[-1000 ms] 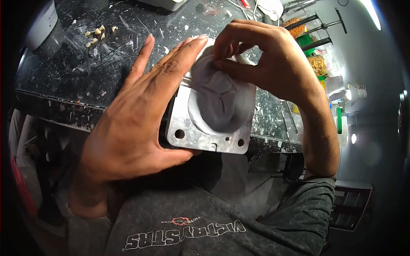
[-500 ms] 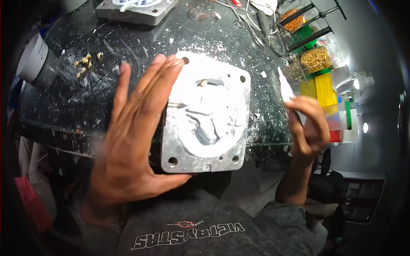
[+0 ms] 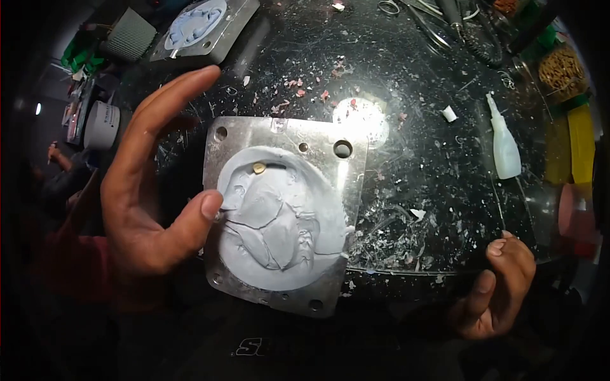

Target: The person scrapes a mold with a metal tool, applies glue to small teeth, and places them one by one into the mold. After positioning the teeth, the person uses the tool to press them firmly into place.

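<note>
A square metal flask half (image 3: 352, 184) with grey plaster (image 3: 267, 216) moulded inside lies at the table's front edge, its lower part reaching past it. One small yellowish tooth (image 3: 258, 168) sits in a hollow near the plaster's upper end, and cracks run across the middle. My left hand (image 3: 152, 190) curves open round the flask's left side, thumb tip at the plaster's rim and fingers raised apart. Off to the right, my right hand (image 3: 499, 292) is half curled, thumb and fingers apart. Just beyond its fingertips is a thin metal tool (image 3: 499, 203), below a white nozzle bottle (image 3: 506, 149).
Another flask half (image 3: 235, 28) stands at the back left, near a white tub (image 3: 101, 126) and a grey ribbed container (image 3: 129, 35). White and pink scraps (image 3: 298, 86) litter the dark tabletop. A corded handpiece (image 3: 452, 16) and yellow containers (image 3: 579, 140) are at right.
My right hand has come away from the white bottle, which now lies alone on the table. My left fingers have lifted off the flask. The view has shifted and the flask appears turned.
</note>
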{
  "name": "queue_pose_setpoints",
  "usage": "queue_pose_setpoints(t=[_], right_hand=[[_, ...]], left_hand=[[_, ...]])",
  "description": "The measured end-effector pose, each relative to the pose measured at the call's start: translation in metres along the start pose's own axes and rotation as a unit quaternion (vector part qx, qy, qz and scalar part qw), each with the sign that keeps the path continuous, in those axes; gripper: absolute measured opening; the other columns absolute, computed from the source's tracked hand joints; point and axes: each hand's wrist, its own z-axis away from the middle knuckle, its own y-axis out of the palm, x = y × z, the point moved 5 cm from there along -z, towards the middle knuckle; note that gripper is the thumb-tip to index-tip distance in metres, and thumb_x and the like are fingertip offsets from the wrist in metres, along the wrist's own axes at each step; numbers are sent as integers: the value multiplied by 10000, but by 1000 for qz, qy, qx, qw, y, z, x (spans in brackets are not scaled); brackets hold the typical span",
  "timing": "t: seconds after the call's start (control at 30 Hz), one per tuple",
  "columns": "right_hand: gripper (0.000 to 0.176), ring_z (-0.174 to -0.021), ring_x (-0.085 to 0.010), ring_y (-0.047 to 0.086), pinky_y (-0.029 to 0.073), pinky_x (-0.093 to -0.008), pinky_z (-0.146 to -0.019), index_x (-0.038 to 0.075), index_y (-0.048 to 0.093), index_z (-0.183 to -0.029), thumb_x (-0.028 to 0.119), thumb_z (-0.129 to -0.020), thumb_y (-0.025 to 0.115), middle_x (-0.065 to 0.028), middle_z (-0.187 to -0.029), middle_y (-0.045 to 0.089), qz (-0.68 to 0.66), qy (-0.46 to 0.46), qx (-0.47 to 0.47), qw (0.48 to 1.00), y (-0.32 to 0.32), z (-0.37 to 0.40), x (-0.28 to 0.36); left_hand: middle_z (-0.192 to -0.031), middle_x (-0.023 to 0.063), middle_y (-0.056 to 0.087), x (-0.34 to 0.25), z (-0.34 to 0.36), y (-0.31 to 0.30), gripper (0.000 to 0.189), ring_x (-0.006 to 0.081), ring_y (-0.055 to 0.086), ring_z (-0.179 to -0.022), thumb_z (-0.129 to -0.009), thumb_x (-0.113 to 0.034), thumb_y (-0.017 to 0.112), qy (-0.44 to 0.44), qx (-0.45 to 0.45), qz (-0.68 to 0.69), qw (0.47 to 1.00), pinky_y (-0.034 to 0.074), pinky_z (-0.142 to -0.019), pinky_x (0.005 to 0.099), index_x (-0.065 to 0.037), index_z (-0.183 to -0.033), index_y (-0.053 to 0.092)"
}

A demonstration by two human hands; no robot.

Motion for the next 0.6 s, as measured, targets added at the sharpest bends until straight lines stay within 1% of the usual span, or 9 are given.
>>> queue_pose_setpoints(t=[0.07,0.1,0.13,0.17,0.23,0.3,0.43,0.57,0.6], right_hand=[[234,-952,-266,583,497,-484,-936,18,644,-1041,233,-957,610,-143,-1010,593,-14,39,66,997,-1,-5,-3],[356,-965,-338,612,475,-523,-945,-90,667,-994,253,-929,595,-211,-977,625,-38,49,53,997,0,-6,-4],[399,-964,-357,615,477,-529,-944,-92,667,-985,293,-936,575,-224,-967,626,-45,32,32,998,5,-5,-7],[413,-979,-367,615,481,-537,-947,-92,658,-999,304,-948,555,-233,-986,622,-54,25,69,996,6,-7,-8],[427,-995,-377,616,484,-544,-950,-92,650,-1013,316,-960,536,-243,-1005,619,-73,17,105,992,-2,-14,-7],[450,-1041,-395,610,490,-565,-968,-86,622,-1042,345,-969,516,-257,-1058,602,14,48,204,978,-2,-12,-7],[429,-1071,-406,599,477,-570,-1011,-77,601,-1039,337,-967,517,-251,-1080,589,-3,25,221,975,-5,-10,-14],[410,-1085,-400,596,466,-557,-1021,-82,613,-1051,312,-973,526,-255,-1100,599,-19,36,227,973,-1,-14,-11],[360,-1004,-357,639,500,-495,-956,-27,676,-1105,300,-964,626,-187,-1087,663,-68,27,183,980,-1,-17,-13]], left_hand=[[-1427,250,547,-1,-18,8,771,299,523,-1336,-826,-344,669,-30,87,42,995,365,-1120,386,108,-1423,487],[-1427,250,547,1,-24,8,771,299,523,-1336,-826,-344,669,-37,91,31,995,365,-1120,386,108,-1423,487],[-1348,242,602,3,-28,12,722,292,577,-1263,-807,-319,680,-46,121,54,990,404,-1086,382,107,-1374,541],[-1269,235,657,5,-31,16,676,285,632,-1190,-787,-294,691,-54,149,79,984,443,-1052,378,106,-1324,594],[-1203,229,685,5,-36,17,625,282,660,-1132,-766,-267,695,-78,147,79,983,470,-1015,373,105,-1264,635],[-1091,216,727,6,-39,19,548,275,703,-1028,-711,-231,705,-99,133,92,982,514,-948,361,103,-1145,700],[-1076,209,732,4,-41,19,555,270,708,-1006,-689,-241,717,-70,152,47,985,520,-929,354,99,-1127,705],[-1049,199,737,1,-42,21,563,262,713,-973,-666,-254,733,-63,133,39,988,526,-901,345,95,-1107,715],[-1047,198,737,0,-42,21,561,257,713,-970,-663,-255,735,-66,126,44,989,526,-897,341,92,-1103,718]])
